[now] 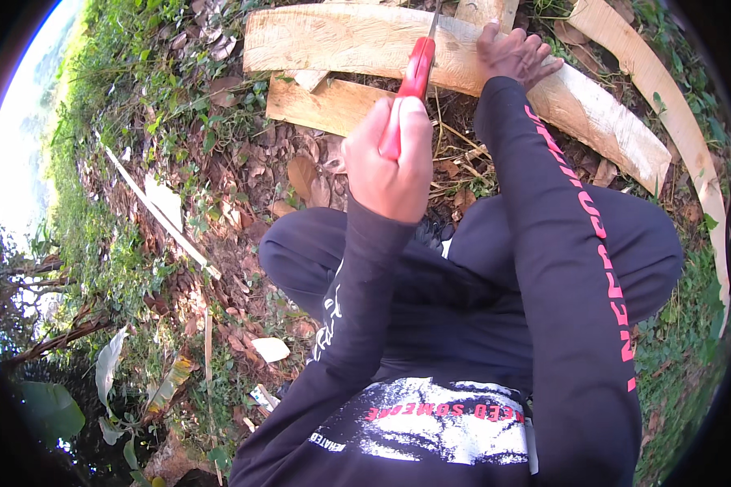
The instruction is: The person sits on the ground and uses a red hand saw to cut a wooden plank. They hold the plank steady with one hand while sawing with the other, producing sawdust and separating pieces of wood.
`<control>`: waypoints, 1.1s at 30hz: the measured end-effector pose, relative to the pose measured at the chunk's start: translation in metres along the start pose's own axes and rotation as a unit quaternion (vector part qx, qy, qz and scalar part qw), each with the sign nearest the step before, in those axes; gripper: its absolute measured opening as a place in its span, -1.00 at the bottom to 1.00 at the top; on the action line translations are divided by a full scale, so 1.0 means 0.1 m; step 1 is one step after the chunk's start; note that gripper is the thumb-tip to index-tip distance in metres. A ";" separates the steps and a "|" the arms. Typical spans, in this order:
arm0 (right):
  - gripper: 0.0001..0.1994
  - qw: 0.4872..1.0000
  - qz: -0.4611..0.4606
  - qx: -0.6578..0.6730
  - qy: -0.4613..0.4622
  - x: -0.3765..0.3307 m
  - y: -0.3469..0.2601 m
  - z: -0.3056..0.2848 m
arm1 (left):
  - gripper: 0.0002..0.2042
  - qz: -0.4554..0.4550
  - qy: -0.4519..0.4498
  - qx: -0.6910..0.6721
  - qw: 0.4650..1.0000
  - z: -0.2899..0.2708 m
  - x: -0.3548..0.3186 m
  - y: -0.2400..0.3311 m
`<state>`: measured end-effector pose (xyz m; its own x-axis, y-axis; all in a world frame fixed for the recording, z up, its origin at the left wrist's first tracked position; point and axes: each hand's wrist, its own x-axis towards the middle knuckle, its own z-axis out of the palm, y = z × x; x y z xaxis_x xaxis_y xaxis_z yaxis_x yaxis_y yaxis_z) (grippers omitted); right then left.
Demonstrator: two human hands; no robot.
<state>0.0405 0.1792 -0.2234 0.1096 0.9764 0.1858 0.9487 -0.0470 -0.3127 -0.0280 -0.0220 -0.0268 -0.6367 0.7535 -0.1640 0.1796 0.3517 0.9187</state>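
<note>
My left hand (390,158) is closed around the handle of a red-handled bladed tool (415,69). The narrow metal blade points away from me, is seen nearly edge-on and runs out of the top of the view. In front of my knees lies a pale, curved wooden plank (333,39), crossing from left to right. My right hand (516,55) bears down on its middle with bent fingers, gripping it right of the blade. Beneath the plank, a flat board (321,105) sticks out on the near left, and another wood piece (487,11) shows at the far side.
At the right, a long curved wood strip (666,85) lies in the grass. A thin stick (158,209) and a pale wood chip (270,349) lie on the leaf-strewn ground to my left. My bent legs (577,235) are close to the plank's near side.
</note>
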 end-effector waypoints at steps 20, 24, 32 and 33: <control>-0.40 1.000 0.010 -0.006 0.000 0.16 0.27 0.11 | -0.67 -0.035 0.046 -0.047 0.997 -0.16 -1.06 0.06; -0.41 1.000 0.024 0.000 -0.008 0.20 0.20 0.07 | -0.72 0.024 -0.019 -0.020 0.999 0.57 0.18 -0.06; -0.45 1.000 0.019 -0.005 0.018 0.33 0.25 0.21 | -0.60 -0.013 0.034 -0.055 0.998 -0.01 -0.87 0.09; -0.45 1.000 0.017 -0.006 0.021 0.28 0.24 0.19 | -0.61 -0.018 0.035 -0.058 0.998 0.05 -0.69 0.08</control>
<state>0.0603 0.2098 -0.2436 0.1544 0.9646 0.2138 0.9475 -0.0831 -0.3089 0.0212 -0.0685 -0.0100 -0.6932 0.6992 -0.1750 0.0703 0.3072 0.9491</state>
